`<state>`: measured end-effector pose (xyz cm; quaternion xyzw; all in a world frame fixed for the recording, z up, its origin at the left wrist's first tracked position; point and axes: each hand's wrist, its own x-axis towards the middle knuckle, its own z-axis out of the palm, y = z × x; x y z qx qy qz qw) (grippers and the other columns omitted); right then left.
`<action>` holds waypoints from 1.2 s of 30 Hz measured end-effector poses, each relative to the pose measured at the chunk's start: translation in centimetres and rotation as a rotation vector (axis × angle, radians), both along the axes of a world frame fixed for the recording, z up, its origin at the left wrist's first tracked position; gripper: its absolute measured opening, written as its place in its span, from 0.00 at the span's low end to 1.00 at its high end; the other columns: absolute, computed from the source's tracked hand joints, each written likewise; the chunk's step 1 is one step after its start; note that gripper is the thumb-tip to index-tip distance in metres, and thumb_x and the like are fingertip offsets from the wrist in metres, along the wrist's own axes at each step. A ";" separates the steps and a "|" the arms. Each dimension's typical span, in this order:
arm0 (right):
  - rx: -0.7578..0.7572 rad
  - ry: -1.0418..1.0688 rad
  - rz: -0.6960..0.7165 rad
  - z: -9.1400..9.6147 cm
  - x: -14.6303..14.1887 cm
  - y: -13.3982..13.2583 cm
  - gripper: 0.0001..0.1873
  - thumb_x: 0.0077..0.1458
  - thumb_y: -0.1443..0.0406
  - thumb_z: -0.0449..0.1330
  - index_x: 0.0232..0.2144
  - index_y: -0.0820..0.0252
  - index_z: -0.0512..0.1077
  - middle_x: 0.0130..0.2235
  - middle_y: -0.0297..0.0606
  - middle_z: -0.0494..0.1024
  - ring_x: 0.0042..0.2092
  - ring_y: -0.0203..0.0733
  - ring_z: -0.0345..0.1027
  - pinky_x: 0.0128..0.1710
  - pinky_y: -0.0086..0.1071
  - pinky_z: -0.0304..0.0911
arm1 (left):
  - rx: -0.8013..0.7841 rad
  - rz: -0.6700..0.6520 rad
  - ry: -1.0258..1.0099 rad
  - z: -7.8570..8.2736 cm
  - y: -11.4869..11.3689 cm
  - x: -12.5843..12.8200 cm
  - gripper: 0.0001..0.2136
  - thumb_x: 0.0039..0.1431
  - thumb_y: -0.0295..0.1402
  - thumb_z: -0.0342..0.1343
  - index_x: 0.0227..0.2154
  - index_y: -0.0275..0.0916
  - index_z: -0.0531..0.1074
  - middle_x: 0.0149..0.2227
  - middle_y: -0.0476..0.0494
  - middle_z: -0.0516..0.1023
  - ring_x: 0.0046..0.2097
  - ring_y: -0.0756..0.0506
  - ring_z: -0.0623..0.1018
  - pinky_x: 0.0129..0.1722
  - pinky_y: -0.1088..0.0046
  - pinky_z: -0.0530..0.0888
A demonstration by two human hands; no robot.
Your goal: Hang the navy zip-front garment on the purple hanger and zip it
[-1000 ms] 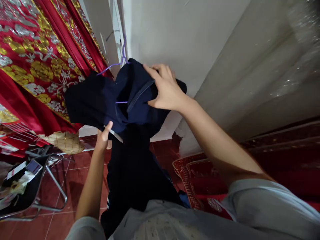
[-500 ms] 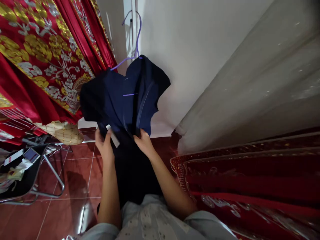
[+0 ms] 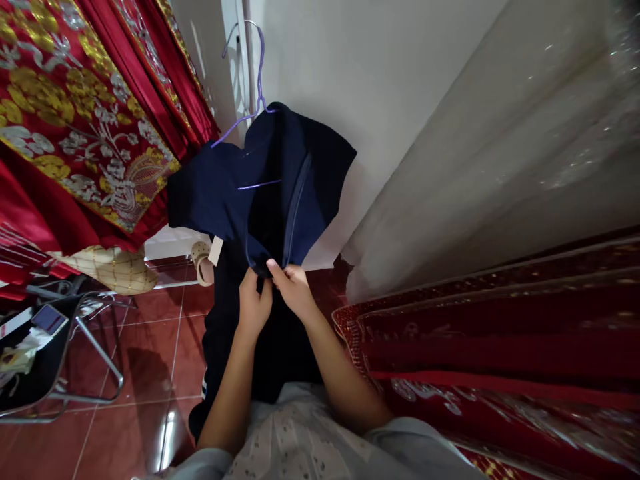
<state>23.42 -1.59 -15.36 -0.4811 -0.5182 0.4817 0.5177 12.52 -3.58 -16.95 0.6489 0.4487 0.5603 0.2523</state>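
A dark navy jacket (image 3: 260, 193) hangs on a purple wire hanger (image 3: 257, 73) hooked high on the white wall. Its front is open, with a zip edge running down the middle. My left hand (image 3: 253, 307) and my right hand (image 3: 293, 288) meet at the bottom of the jacket's opening, both pinched on the fabric edges there. A white tag (image 3: 216, 251) dangles from the jacket's left side. Dark cloth hangs down below my hands towards my lap.
Red and gold embroidered cloth (image 3: 65, 113) hangs at the left. A metal-framed chair (image 3: 75, 360) with a phone and papers stands on the red tiled floor. A red patterned carpet (image 3: 475, 347) and a pale sheer curtain (image 3: 500, 153) fill the right.
My left hand has moved right from the white tag, and both hands have come together at the bottom of the jacket's opening. A second ago my right hand was up on the jacket's shoulder.
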 end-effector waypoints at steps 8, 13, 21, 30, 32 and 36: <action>-0.027 0.004 0.180 1.2 2.0 -0.3 0.38 0.58 0.35 0.54 0.16 0.61 0.68 0.17 0.32 0.63 0.22 0.31 0.56 0.26 0.29 0.51 | -0.006 -0.121 0.086 2.1 0.8 -0.9 0.10 0.70 0.29 0.50 0.31 0.37 0.71 0.33 0.46 0.75 0.36 0.48 0.76 0.41 0.74 0.71; -0.010 0.093 0.348 2.1 1.6 -1.0 0.36 0.60 0.39 0.54 0.17 0.61 0.72 0.16 0.33 0.66 0.21 0.32 0.58 0.26 0.30 0.53 | -0.070 -0.001 -0.082 2.0 -0.1 -0.9 0.10 0.69 0.33 0.53 0.31 0.37 0.70 0.28 0.50 0.71 0.31 0.51 0.71 0.33 0.78 0.68; -0.048 0.251 0.166 2.3 0.2 -0.8 0.25 0.58 0.45 0.58 0.22 0.59 0.68 0.15 0.27 0.62 0.18 0.30 0.51 0.23 0.29 0.49 | -0.102 0.066 -0.110 2.0 -0.5 -0.8 0.08 0.68 0.36 0.56 0.39 0.38 0.77 0.36 0.44 0.79 0.40 0.45 0.79 0.43 0.72 0.74; 0.021 0.224 0.098 1.7 0.8 -1.4 0.14 0.57 0.55 0.64 0.32 0.57 0.66 0.23 0.26 0.66 0.24 0.31 0.55 0.25 0.28 0.50 | -0.151 0.048 -0.167 0.9 -0.9 -0.6 0.11 0.67 0.40 0.59 0.35 0.37 0.79 0.36 0.43 0.80 0.39 0.45 0.78 0.44 0.72 0.74; 0.048 0.204 0.099 1.6 0.8 -1.5 0.12 0.58 0.57 0.64 0.35 0.56 0.67 0.22 0.24 0.64 0.24 0.31 0.55 0.26 0.29 0.50 | -0.158 0.034 -0.170 1.1 -1.0 -0.7 0.11 0.68 0.40 0.58 0.38 0.37 0.80 0.36 0.43 0.80 0.41 0.45 0.79 0.45 0.72 0.73; 0.094 0.129 0.075 1.3 0.8 -1.5 0.11 0.59 0.57 0.64 0.40 0.56 0.71 0.22 0.25 0.62 0.25 0.32 0.56 0.28 0.30 0.53 | -0.158 0.040 -0.189 1.4 -1.1 -0.8 0.12 0.69 0.39 0.57 0.45 0.37 0.79 0.40 0.42 0.81 0.45 0.43 0.80 0.48 0.70 0.74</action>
